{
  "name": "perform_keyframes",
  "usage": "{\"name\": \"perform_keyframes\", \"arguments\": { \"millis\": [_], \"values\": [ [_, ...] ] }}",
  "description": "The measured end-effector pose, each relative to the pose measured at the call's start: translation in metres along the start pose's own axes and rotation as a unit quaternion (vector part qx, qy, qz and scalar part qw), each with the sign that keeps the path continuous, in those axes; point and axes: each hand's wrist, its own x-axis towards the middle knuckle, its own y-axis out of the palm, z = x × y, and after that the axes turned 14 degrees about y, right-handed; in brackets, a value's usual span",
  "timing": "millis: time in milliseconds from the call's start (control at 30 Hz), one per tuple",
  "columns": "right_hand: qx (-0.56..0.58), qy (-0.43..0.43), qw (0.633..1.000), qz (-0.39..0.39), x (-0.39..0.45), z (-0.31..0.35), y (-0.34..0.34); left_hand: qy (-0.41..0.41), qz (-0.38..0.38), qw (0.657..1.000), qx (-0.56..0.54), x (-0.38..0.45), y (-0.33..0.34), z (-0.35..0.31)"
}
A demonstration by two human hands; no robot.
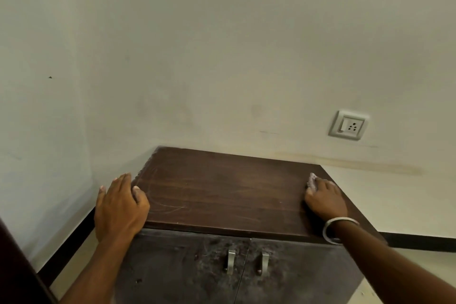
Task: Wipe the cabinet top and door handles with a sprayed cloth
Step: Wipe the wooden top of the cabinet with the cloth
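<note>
Standing over the cabinet (229, 195), the person has both hands on its dark wooden top. Nearest, below the front edge of that top, two metal door handles (248, 261) hang side by side on dusty doors, not yet wiped by the look of them. The left hand (121, 205) rests at the top's left edge, fingers straight and relaxed, holding nothing. The right hand (325, 198) presses a small pale cloth (312, 181) flat near the top's right edge, only a corner peeping past the fingertips. That cloth looks soft and light; it should bunch easily, so pinching a fold ought to serve for the handles. Beyond the cabinet, a wall socket (349, 126).
</note>
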Motion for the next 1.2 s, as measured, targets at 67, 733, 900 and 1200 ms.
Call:
{"name": "perform_keyframes", "arguments": {
  "millis": [67,733,900,1200],
  "values": [
    [0.006,-0.041,0.999,-0.004,-0.021,0.020,0.008,-0.003,-0.001,1.000,0.002,-0.001,-0.001,-0.001],
    [0.102,-0.327,0.937,0.067,-0.225,0.195,0.081,-0.022,-0.003,0.999,-0.023,-0.004,-0.006,-0.008],
    [0.095,-0.300,0.949,0.027,-0.188,0.147,0.063,-0.018,0.010,0.999,-0.030,-0.004,-0.008,-0.006],
    [0.039,-0.160,0.986,-0.025,-0.095,0.009,0.006,-0.043,0.017,0.998,-0.030,0.001,-0.001,0.003]
  ]
}}
